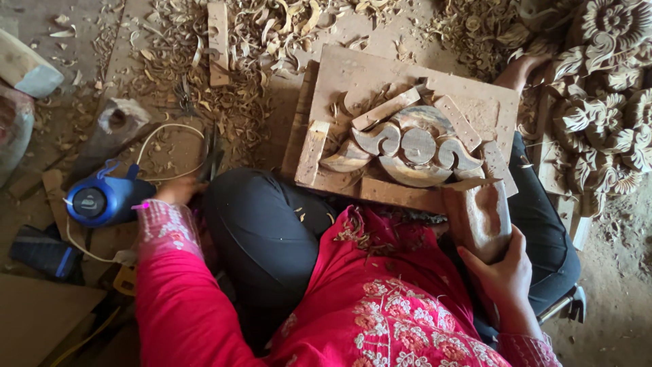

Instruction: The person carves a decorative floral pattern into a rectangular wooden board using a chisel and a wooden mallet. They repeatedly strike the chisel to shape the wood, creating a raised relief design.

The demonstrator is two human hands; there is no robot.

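Nearest the camera, the person sits cross-legged in a bright pink embroidered top (380,299) and dark trousers (265,231). The right hand (502,275) is wrapped around the lower end of a thick, worn wooden mallet (479,214), its fingers (475,261) curled on the handle; the mallet's head rests against the near right corner of a flat square wooden backing board (353,75) propped on the lap. The left hand (178,190) reaches out past the knee to the floor and touches the dark handles of some thin metal carving tools (212,153) lying there; whether its fingers are closed on one cannot be told, since the knee and sleeve hide most of them.

On the board sits a pale, half-carved wooden scroll ornament with a round centre (414,149), hemmed in by short wooden battens (387,109) on all sides. Just beside the left hand lies a blue rounded power tool (102,198) with a white cord (170,129) looping over the floor.

Farther off, curled wood shavings (258,41) cover the earthen floor (41,27), and a stack of finished carved floral wooden panels (604,102) stands at the far right.
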